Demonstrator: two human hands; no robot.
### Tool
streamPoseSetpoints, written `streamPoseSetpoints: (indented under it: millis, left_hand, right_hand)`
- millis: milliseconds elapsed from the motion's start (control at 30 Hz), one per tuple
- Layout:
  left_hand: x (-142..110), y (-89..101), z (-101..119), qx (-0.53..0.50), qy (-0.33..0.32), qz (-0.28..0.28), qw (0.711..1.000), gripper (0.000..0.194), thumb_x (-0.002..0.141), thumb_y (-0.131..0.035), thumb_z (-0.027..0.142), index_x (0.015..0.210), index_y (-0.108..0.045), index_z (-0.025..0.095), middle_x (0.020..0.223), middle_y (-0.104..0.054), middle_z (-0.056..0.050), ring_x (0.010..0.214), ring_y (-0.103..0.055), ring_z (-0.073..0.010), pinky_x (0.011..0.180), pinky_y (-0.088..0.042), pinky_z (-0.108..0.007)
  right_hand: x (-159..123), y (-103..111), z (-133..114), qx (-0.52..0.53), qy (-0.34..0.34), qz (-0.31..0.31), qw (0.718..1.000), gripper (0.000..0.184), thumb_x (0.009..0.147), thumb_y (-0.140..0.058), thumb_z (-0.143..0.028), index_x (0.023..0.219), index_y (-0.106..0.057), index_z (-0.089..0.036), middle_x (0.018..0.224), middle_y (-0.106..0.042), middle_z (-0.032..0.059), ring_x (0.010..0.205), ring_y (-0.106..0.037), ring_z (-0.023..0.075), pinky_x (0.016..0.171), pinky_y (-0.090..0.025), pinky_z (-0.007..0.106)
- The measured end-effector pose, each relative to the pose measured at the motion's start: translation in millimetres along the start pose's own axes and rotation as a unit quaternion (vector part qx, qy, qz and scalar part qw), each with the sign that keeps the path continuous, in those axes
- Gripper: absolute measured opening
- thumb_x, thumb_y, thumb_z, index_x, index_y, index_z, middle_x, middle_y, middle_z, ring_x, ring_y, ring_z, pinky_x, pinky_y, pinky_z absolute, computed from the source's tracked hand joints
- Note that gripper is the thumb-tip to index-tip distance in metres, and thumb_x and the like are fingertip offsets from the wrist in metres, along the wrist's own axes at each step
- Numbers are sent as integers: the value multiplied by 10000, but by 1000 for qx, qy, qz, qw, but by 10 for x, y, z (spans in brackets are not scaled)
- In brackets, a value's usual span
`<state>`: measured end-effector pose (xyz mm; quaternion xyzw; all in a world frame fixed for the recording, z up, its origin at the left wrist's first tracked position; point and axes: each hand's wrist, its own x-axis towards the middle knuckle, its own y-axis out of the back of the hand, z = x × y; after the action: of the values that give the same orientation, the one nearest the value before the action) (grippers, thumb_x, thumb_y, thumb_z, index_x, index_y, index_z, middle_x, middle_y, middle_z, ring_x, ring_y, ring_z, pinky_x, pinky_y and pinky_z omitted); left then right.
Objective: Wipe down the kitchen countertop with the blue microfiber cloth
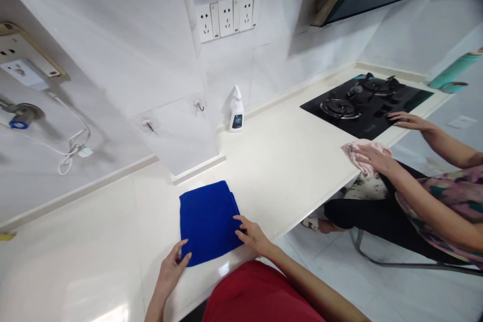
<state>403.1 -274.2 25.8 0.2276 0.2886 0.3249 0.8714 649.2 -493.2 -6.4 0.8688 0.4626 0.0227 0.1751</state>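
A folded blue cloth [209, 224] lies flat on the white countertop [290, 161] in front of me. My left hand [171, 269] has its thumb and fingers on the cloth's lower left edge, gripping it lightly. At the opposite side, my right hand [254, 236] holds the lower right edge, with fingertips curled over the border. Some folded layers show along the cloth's right side. Beyond it, a white spray bottle [237, 113] with a dark label stands upright against the wall.
To the right sits another person, one hand on a pink cloth [364, 156], the other touching the black gas stove [370, 105]. Wall sockets [226, 17] and two small hooks [198, 104] are on the wall. A cable [75, 146] hangs at left. The counter's front edge runs beside me.
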Motion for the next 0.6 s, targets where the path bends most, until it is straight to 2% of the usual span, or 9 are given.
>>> streamPoseSetpoints:
  millis: [100, 200, 300, 400, 500, 600]
  left_hand:
    - [-61, -15, -2, 81, -38, -45, 995, 641, 757, -602, 495, 1340, -611, 227, 988, -686, -58, 810, -640, -223, 835, -561, -395]
    - [-118, -53, -63, 138, -66, -59, 986, 634, 773, -532, 377, 1387, -565, 226, 1196, -657, -101, 962, -667, -238, 935, -557, -407]
    - [-171, -29, -108, 183, -96, -69, 976, 513, 791, -488, 314, 1272, -656, 255, 1157, -661, -98, 1058, -666, -255, 962, -552, -396]
    - [-148, 105, -58, 199, -118, -75, 970, 358, 839, -471, 367, 1056, -739, 271, 1106, -646, -90, 889, -686, -232, 846, -577, -367]
    - [42, 281, 93, 190, -118, -17, 975, 361, 864, -484, 503, 987, -736, 276, 1289, -585, -71, 781, -664, -182, 783, -586, -369]
    - [347, 379, 257, 109, -127, 106, 980, 441, 822, -522, 597, 994, -722, 244, 1282, -595, -84, 888, -670, -207, 839, -603, -387]
  right_hand:
    - [3, 25, -64, -33, 23, 5, 999, 381, 886, -498, -319, 1205, -675, -210, 713, -628, -11, 614, -558, 131, 637, -462, 260]
    - [-87, 123, -131, -91, 33, -8, 995, 328, 895, -507, -324, 1131, -717, -237, 846, -728, 22, 752, -663, 166, 734, -498, 287]
    - [-194, 271, -206, -183, 60, -49, 980, 286, 895, -532, -299, 1098, -729, -266, 890, -762, 13, 800, -702, 184, 758, -499, 290]
    - [-159, 405, -288, -235, 86, -58, 967, 255, 913, -526, -289, 1054, -738, -264, 863, -767, 11, 775, -707, 184, 738, -488, 283]
    - [114, 487, -389, -243, 104, -2, 964, 239, 938, -527, -328, 1034, -733, -253, 842, -760, 7, 737, -694, 171, 734, -496, 277]
    - [515, 481, -505, -247, 113, 87, 959, 326, 999, -422, -312, 1153, -692, -213, 942, -758, 49, 792, -697, 178, 774, -528, 295]
